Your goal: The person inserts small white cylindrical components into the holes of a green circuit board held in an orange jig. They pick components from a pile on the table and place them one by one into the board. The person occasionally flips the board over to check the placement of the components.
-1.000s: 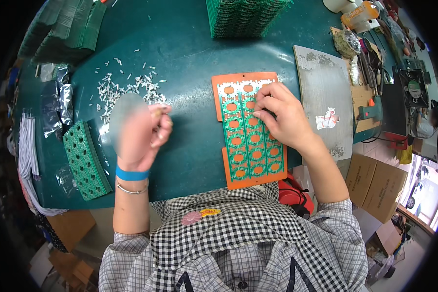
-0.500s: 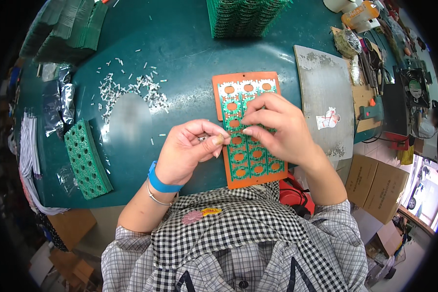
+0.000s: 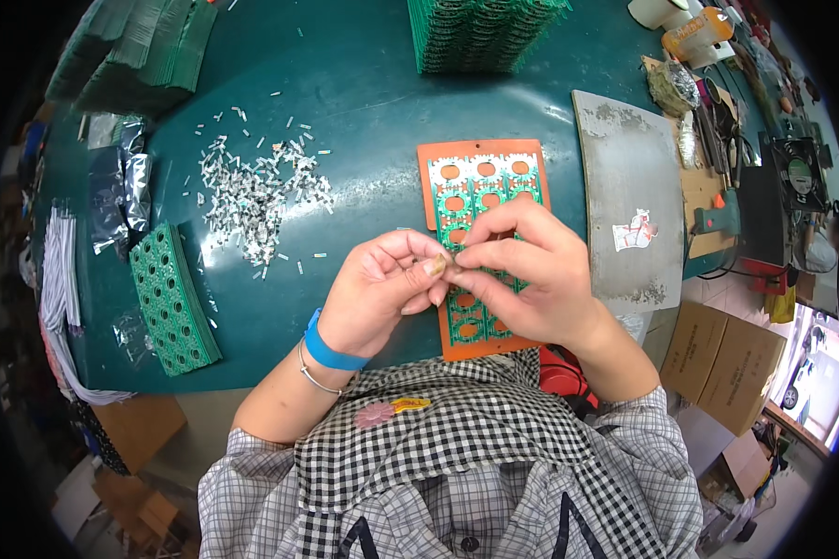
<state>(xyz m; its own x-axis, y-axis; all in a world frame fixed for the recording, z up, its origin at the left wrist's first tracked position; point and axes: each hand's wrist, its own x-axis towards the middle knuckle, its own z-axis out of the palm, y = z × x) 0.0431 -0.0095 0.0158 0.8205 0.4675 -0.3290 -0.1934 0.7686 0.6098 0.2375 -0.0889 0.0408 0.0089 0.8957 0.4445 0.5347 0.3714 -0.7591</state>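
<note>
An orange fixture board (image 3: 490, 352) lies in front of me, carrying a green circuit-board panel (image 3: 469, 186) with rows of oval holes. Over the panel's left edge, my left hand (image 3: 387, 287) is closed in a pinch of thumb and forefinger. The fingertips of my right hand (image 3: 536, 270) meet it there, also pinched. Whatever sits between the fingertips is too small and too covered to make out. Left of the hands, a loose heap of small white parts (image 3: 252, 210) is scattered on the green table (image 3: 373, 121).
Stacks of green panels stand at the far left (image 3: 144, 61) and far middle (image 3: 480, 33). A shorter stack (image 3: 172, 303) lies at left, near white wire bundles (image 3: 61, 270) and silvery bags (image 3: 121, 191). A grey metal plate (image 3: 625, 177) and hand tools lie to the right.
My right hand's fingertips have come left to meet those of my left hand. The whole view has shifted slightly, and the glare over the white parts has moved.
</note>
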